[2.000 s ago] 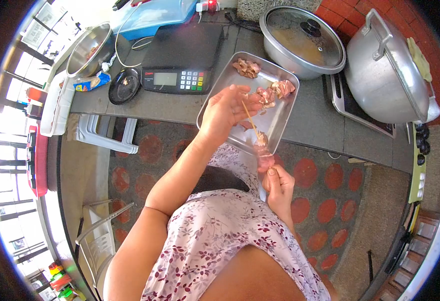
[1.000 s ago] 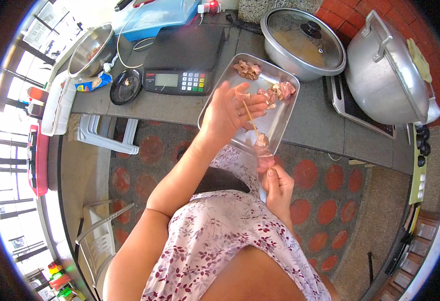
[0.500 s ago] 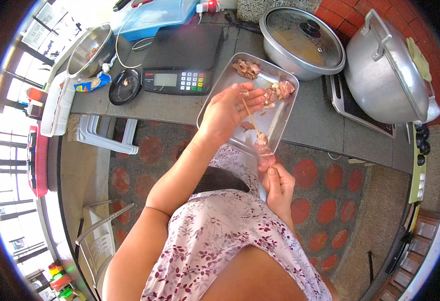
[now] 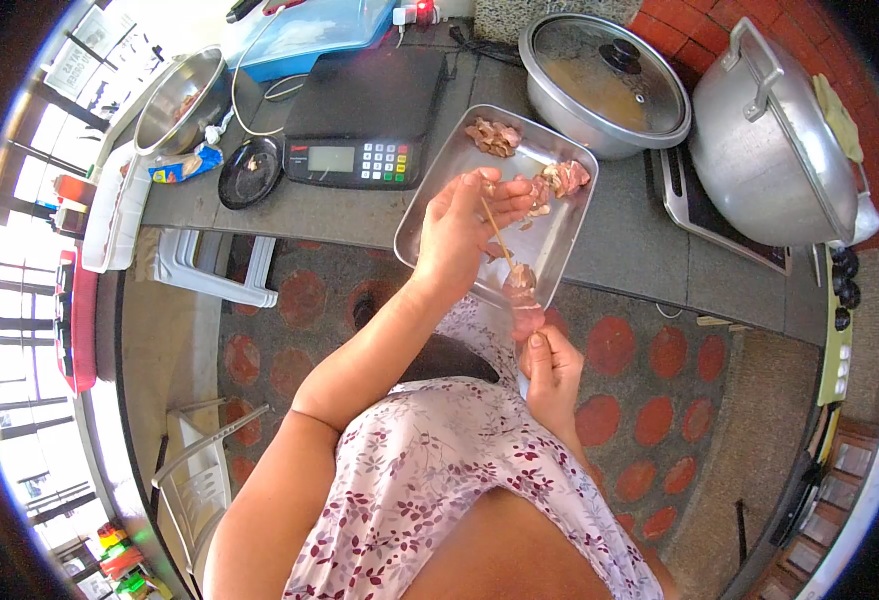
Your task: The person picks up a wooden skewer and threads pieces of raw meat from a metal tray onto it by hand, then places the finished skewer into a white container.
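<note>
A thin wooden skewer (image 4: 497, 232) slants down from my left hand (image 4: 464, 225), its lower part threaded through pieces of raw meat (image 4: 524, 300). My left hand is open over the metal tray, fingers stretched out, with the skewer's upper end against the fingers. At the lower end of the meat, my right hand (image 4: 553, 370) is closed in a pinch between thumb and forefinger. The fingertips hide exactly what part they grip. The metal tray (image 4: 571, 225) holds a pile of sliced meat (image 4: 492, 138) at the far corner and more meat (image 4: 565, 179) at the right.
Left of the tray sits a black digital scale (image 4: 359, 120). A black dish (image 4: 250, 172) and steel bowl (image 4: 174, 105) are farther left. Beyond the tray, to the right, stand a glass-lidded pot (image 4: 604, 90) and a large aluminium pot (image 4: 769, 140). A white plastic stool (image 4: 214, 270) stands below the counter.
My left hand has turned slightly, its fingers curving a little more. The skewer with its meat and my right hand have shifted slightly left.
</note>
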Motion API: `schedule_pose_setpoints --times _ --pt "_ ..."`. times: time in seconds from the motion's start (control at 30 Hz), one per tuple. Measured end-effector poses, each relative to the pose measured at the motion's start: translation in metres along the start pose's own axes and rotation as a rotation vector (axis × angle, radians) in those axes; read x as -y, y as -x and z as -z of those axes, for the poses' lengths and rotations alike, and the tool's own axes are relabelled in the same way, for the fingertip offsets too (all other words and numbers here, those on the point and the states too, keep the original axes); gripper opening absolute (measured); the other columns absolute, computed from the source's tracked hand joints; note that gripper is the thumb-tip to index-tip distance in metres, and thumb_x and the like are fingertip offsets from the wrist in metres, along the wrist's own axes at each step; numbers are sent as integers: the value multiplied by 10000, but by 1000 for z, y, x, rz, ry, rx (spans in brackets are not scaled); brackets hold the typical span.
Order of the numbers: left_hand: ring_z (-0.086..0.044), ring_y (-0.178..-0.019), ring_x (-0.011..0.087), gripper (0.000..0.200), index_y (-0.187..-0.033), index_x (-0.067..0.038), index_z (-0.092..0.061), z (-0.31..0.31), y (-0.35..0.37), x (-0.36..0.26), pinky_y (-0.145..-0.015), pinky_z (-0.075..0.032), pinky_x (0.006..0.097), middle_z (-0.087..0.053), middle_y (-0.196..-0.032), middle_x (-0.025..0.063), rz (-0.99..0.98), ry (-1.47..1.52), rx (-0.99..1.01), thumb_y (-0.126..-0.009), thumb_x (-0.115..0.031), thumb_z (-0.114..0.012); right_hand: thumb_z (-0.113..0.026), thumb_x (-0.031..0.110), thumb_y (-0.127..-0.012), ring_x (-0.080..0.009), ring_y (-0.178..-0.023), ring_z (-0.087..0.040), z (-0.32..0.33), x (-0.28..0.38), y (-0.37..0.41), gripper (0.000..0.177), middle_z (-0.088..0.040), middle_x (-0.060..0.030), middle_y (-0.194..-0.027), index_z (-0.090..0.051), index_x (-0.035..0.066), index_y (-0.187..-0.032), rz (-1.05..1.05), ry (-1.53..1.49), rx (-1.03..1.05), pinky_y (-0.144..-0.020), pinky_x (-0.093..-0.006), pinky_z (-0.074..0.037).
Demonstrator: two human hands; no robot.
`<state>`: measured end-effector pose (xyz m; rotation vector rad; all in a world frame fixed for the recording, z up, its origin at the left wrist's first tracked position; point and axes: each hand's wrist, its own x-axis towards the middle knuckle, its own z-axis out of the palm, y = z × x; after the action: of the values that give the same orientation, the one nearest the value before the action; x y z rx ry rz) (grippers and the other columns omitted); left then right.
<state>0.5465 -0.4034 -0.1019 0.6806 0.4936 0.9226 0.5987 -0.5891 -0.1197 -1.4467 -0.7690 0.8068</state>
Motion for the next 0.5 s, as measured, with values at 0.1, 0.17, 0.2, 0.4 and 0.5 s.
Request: schedule_pose_setpoints --times 0.1,0.17,0.2,0.4,0.5 --pt "-639 -963 313 282 -1068 -38 -525 1 3 0 -714 -565 441 -625 -1060 208 45 -24 -1 -986 -275 -396 -422 108 -965 -33 -491 -279 -1 0 0 267 -356 53 -544 -515 0 -739 8 17 1 -456 -231 -234" --pt "-639 -964 311 290 -1074 -46 -523 2 4 0 -681 -567 445 -623 -1071 205 48 -33 4 -987 -290 -393 -421 111 -965 -35 -492 -283 -1 1 1 259 -362 51 -547 -555 -26 -791 -29 10 6 -463 -230 -245" --pt "-639 -966 308 298 -1080 -54 -522 2 4 0 -648 -568 449 -621 -1082 202 51 -41 10 -987 -304 -390 -421 111 -965 -35 -492 -283 -1 0 2 259 -362 51 -547 -555 -26 -791 -30 10 6 -463 -230 -245" --pt "-636 -965 303 315 -1086 27 -464 -7 13 -3 -882 -509 375 -614 -1048 230 33 -12 -29 -990 -259 -374 -416 113 -964 -40 -489 -285 -3 0 3 259 -366 47 -548 -568 -38 -819 -9 17 14 -464 -232 -247" --pt "-629 -985 318 302 -1075 -9 -516 -10 24 15 -849 -517 397 -611 -1098 221 118 -107 35 -980 -275 -411 -417 110 -962 -41 -486 -279 -7 3 1 253 -363 46 -545 -558 -32 -807 -40 -46 17 -461 -235 -240"
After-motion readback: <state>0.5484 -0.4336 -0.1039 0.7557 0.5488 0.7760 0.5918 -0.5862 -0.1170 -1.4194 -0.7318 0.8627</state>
